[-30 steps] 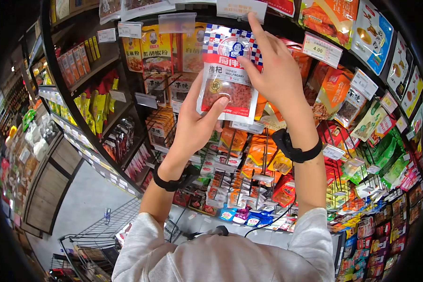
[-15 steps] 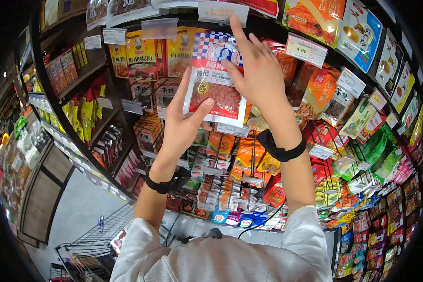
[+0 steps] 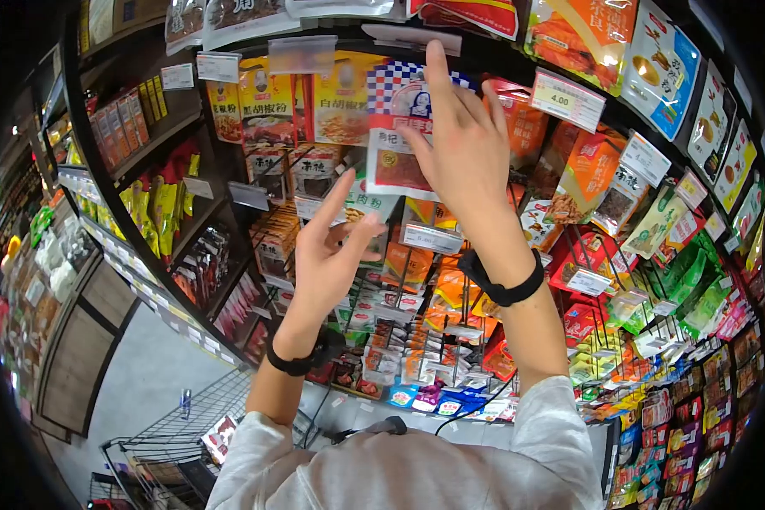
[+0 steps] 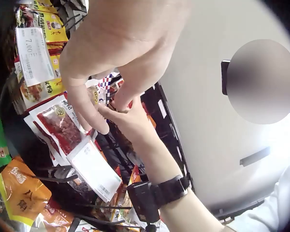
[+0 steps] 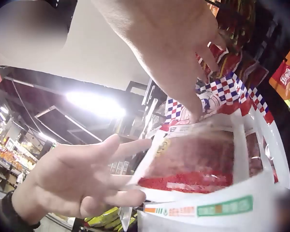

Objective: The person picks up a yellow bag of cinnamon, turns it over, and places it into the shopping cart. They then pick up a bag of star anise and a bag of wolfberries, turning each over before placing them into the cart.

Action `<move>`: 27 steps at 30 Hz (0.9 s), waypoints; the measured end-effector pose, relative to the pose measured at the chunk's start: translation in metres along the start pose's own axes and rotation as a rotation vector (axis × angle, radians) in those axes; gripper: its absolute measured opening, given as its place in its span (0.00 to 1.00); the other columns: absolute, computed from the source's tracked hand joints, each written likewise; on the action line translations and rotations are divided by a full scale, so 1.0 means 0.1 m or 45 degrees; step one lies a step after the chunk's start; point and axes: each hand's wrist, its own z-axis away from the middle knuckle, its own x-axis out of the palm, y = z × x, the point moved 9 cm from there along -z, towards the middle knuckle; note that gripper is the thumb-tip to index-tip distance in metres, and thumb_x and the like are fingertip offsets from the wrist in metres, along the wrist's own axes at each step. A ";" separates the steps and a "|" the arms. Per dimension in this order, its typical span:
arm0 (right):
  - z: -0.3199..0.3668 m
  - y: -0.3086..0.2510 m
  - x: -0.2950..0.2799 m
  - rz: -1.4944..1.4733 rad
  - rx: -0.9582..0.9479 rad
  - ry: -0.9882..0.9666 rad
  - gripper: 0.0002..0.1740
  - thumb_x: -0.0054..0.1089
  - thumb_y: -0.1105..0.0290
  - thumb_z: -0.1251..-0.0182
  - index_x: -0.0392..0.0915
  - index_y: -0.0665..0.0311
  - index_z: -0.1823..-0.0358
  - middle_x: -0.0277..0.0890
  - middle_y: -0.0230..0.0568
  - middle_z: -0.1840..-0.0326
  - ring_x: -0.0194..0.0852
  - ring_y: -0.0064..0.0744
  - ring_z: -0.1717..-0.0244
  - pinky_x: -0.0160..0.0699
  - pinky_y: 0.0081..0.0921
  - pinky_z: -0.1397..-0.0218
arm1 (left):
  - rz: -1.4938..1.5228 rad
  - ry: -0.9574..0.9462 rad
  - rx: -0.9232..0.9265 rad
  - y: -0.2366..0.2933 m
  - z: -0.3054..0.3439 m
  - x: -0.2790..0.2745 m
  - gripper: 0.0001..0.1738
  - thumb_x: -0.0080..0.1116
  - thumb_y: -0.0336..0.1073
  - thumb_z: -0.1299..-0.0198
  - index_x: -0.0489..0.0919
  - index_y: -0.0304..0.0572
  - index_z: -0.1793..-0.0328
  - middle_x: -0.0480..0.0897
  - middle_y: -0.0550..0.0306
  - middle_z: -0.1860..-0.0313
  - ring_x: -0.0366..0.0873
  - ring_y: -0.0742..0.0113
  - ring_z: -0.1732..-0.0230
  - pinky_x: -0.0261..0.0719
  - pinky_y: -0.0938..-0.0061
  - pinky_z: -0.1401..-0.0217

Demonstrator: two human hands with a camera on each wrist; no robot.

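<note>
A red-and-white wolfberry packet (image 3: 399,166) with a blue check top hangs at the shelf, its right side hidden by my right hand (image 3: 463,149). That hand reaches over the packet's top, index finger pointing up and thumb spread across the printed front. In the right wrist view, the right thumb lies at the packet front (image 5: 193,150), below the check band, with more packets behind. My left hand (image 3: 327,255) is lower left of the packet, fingers spread and holding nothing. In the right wrist view the left fingertips are close to the packet's lower left edge.
Yellow pepper-powder packets (image 3: 268,102) hang to the left. A white price tag (image 3: 432,238) sticks out below the wolfberry packet, and another tag (image 3: 568,98) at upper right. Rows of metal hooks with sachets continue below. A wire shopping cart (image 3: 170,438) stands at lower left.
My left hand has let go of the wolfberry packet and moved down and left from it. The packet has moved slightly back toward the shelf, with the right hand still at its top.
</note>
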 end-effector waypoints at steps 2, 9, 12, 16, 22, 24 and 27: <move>0.04 -0.04 -0.02 -0.054 -0.011 0.017 0.48 0.73 0.60 0.45 0.56 0.57 0.24 0.82 0.44 0.56 0.79 0.41 0.51 0.67 0.47 0.32 | -0.010 0.071 0.107 0.08 0.12 -0.13 0.30 0.55 0.30 0.30 0.63 0.33 0.24 0.75 0.44 0.35 0.85 0.67 0.54 0.88 0.79 0.64; 0.12 -0.04 0.27 0.152 -0.043 -0.273 0.29 0.66 0.48 0.41 0.78 0.54 0.42 0.75 0.41 0.42 0.65 0.47 0.33 0.44 0.71 0.26 | -0.025 0.020 0.110 0.05 0.46 -0.35 0.22 0.55 0.28 0.31 0.74 0.35 0.32 0.72 0.43 0.30 0.85 0.66 0.53 0.86 0.80 0.62; 0.11 -0.01 0.36 0.164 -0.024 -0.265 0.32 0.66 0.45 0.42 0.77 0.55 0.40 0.75 0.43 0.44 0.65 0.50 0.33 0.43 0.74 0.27 | -0.004 0.032 0.077 -0.03 0.49 -0.43 0.21 0.57 0.28 0.32 0.76 0.35 0.33 0.72 0.42 0.30 0.85 0.66 0.53 0.85 0.81 0.61; 0.13 0.07 0.57 0.272 0.071 -0.418 0.38 0.64 0.42 0.42 0.74 0.57 0.35 0.73 0.46 0.41 0.62 0.53 0.31 0.41 0.74 0.27 | -0.009 0.024 0.032 -0.08 0.54 -0.46 0.20 0.56 0.28 0.32 0.77 0.34 0.34 0.73 0.42 0.31 0.85 0.67 0.55 0.84 0.80 0.60; 0.31 0.35 1.01 0.312 0.193 -0.654 0.37 0.55 0.44 0.33 0.66 0.58 0.28 0.53 0.47 0.21 0.53 0.56 0.23 0.40 0.72 0.26 | -0.009 -0.084 -0.046 -0.23 0.62 -0.62 0.17 0.56 0.27 0.32 0.78 0.31 0.37 0.77 0.45 0.36 0.84 0.72 0.59 0.83 0.82 0.58; 0.35 0.41 1.04 0.266 0.266 -0.884 0.37 0.53 0.45 0.32 0.65 0.56 0.27 0.54 0.48 0.21 0.60 0.55 0.26 0.43 0.70 0.26 | -0.037 -0.077 -0.079 -0.28 0.68 -0.71 0.17 0.55 0.27 0.31 0.78 0.30 0.38 0.79 0.46 0.38 0.84 0.73 0.60 0.83 0.82 0.58; 0.47 0.42 1.03 0.166 0.273 -0.971 0.34 0.54 0.46 0.32 0.67 0.55 0.29 0.67 0.51 0.28 0.73 0.51 0.35 0.50 0.70 0.28 | -0.047 -0.045 -0.207 -0.44 0.85 -0.87 0.15 0.55 0.29 0.30 0.80 0.30 0.41 0.85 0.49 0.48 0.83 0.74 0.61 0.82 0.81 0.57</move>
